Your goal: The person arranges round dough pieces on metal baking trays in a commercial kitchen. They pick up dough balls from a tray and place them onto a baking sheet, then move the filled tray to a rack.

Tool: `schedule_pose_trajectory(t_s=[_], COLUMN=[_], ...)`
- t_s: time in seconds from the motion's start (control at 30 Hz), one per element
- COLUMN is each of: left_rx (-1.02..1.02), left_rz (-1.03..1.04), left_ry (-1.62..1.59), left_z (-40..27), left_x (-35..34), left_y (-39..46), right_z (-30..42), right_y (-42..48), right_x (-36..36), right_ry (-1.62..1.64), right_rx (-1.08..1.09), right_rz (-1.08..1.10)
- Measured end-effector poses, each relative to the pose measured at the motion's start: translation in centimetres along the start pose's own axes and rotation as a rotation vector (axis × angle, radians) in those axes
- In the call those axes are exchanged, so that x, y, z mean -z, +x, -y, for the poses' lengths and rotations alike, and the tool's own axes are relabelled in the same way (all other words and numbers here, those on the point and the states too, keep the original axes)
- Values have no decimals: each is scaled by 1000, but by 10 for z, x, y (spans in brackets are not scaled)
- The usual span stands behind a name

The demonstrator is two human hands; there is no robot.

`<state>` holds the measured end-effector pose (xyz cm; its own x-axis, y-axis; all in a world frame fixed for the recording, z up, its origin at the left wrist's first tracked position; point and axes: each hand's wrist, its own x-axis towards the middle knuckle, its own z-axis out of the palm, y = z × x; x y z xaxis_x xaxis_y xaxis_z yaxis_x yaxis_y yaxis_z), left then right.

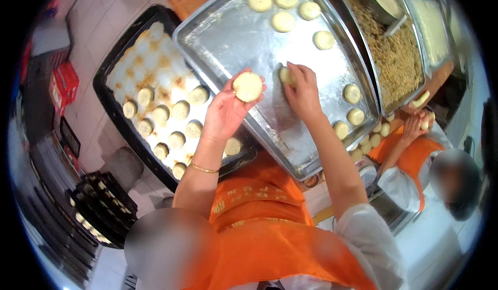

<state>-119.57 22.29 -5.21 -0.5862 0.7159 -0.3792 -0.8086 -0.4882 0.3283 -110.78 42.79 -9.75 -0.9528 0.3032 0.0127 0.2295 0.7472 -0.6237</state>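
Observation:
A flat round dough cake point(248, 87) lies in my left hand point(229, 109), palm up with the fingers around its edge. That hand is over the near left rim of a large shiny metal tray point(241, 45). On the tray, my right hand point(304, 88) has its fingers and thumb around another round dough cake point(287, 76), partly hidden by the fingers. Several more dough cakes point(283, 21) sit at the tray's far end, and a few point(352, 93) are along its right side. To the left, a dark-rimmed baking tray point(113, 66) with a browned pale liner holds several dough cakes point(181, 110).
Right of the metal tray stands a tray of crumbly brown filling point(397, 64) with a metal scoop point(383, 2) in it. A co-worker's hands point(414, 128) hold dough beside several dough pieces point(365, 146). Stacked dark trays point(103, 208) stand at lower left.

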Motion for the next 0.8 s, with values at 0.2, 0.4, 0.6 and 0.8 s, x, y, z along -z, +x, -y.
schedule_pose_trajectory(t_s=[0.2,0.4,0.6,0.8], left_rx=[-103,-288,-219,-551], left_rz=[-231,-774,-908,-915], left_ry=[235,801,1318,1843], left_z=[-38,-97,-120,-114], left_x=[37,112,154,156], left_y=[-38,-55,-30,-38], right_z=[48,103,141,187], right_y=[-20,-9,-2,34], right_x=[10,-14,-58,-111], right_ry=[1530,1098,741,543], right_rx=[-457,-507,-232,-143], right_rz=[108,285,311,247])
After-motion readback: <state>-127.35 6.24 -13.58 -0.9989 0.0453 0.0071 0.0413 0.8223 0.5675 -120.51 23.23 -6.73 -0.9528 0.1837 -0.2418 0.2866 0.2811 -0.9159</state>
